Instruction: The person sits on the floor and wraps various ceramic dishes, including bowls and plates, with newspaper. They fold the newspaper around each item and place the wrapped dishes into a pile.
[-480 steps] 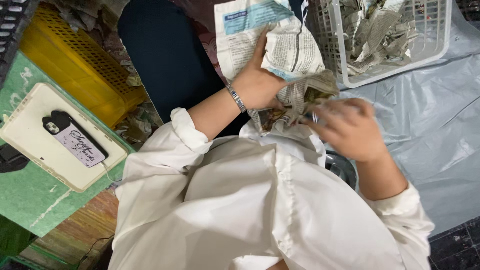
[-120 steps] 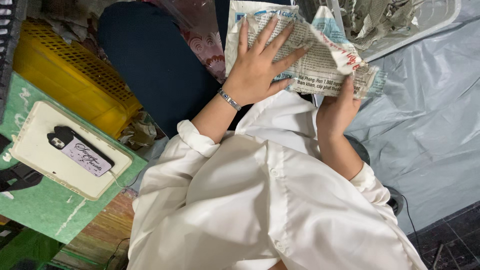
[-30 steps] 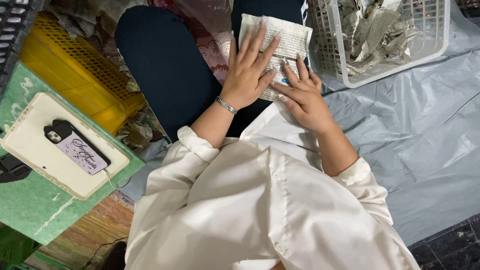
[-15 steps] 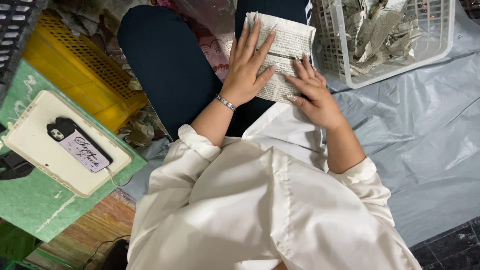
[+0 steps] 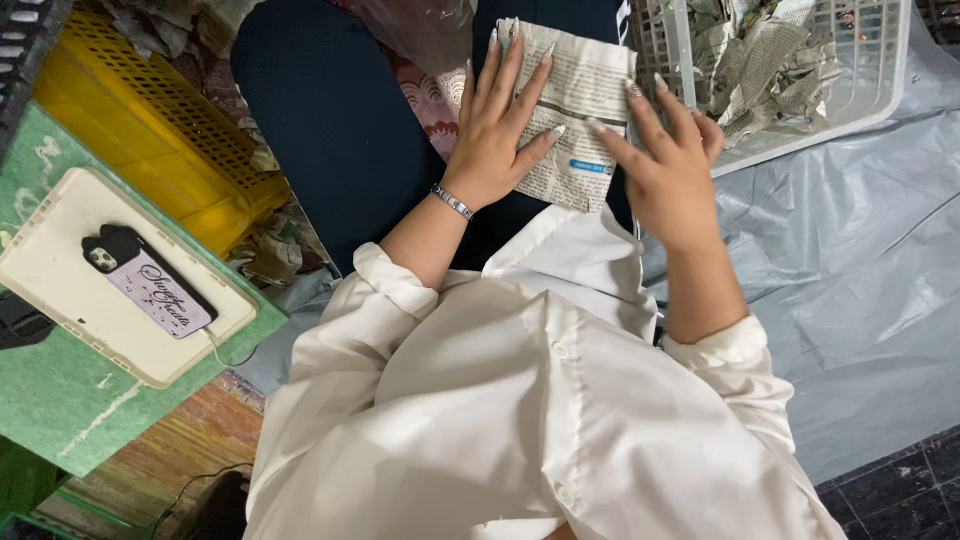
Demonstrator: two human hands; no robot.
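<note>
Currently the folded newspaper [image 5: 575, 115] lies on the person's lap, long axis running away from the body. Left hand [image 5: 497, 135] presses flat on it, fingers spread. Right hand [image 5: 667, 160] rests fingertips on its right edge, beside the white basket [image 5: 880, 85].

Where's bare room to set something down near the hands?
Free: the grey sheet right of the right hand, below the white basket. Crowded: the lap, taken by the folded newspaper under the left hand; the yellow crate and scraps to the left; the tray holds a phone.
</note>
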